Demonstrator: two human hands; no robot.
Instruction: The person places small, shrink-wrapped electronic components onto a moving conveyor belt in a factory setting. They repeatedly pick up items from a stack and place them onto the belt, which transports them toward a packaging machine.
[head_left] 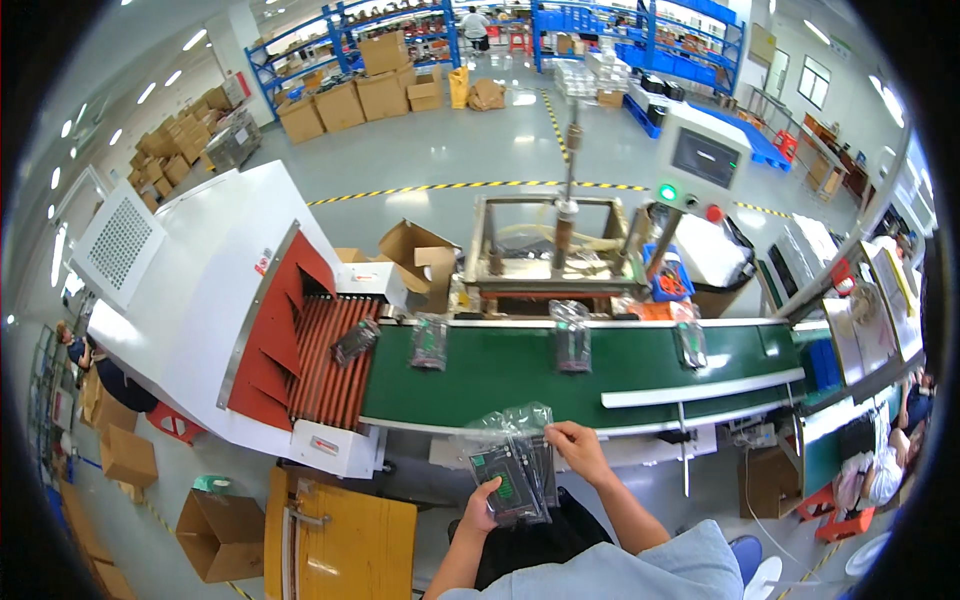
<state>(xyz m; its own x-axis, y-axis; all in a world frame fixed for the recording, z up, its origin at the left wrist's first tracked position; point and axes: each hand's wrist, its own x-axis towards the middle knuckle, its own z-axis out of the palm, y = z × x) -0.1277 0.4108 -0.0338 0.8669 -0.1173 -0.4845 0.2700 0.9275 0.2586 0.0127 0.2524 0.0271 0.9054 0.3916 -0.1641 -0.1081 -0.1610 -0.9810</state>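
In front of my body, a few flat black packages in clear plastic bags are bunched together, with green marks on the front one. My left hand grips the bunch at its lower left, thumb across the front. At its upper right, my right hand pinches the clear edge of a bag. Beyond them runs a green conveyor belt. On it lie three bagged packages, at the left, the middle and the right. Another bagged package lies tilted on the red rollers.
The belt leads left into a white machine with red flaps. A white rail crosses the belt's near right side. Behind stand a metal frame and a control box. A yellow wooden table stands near left.
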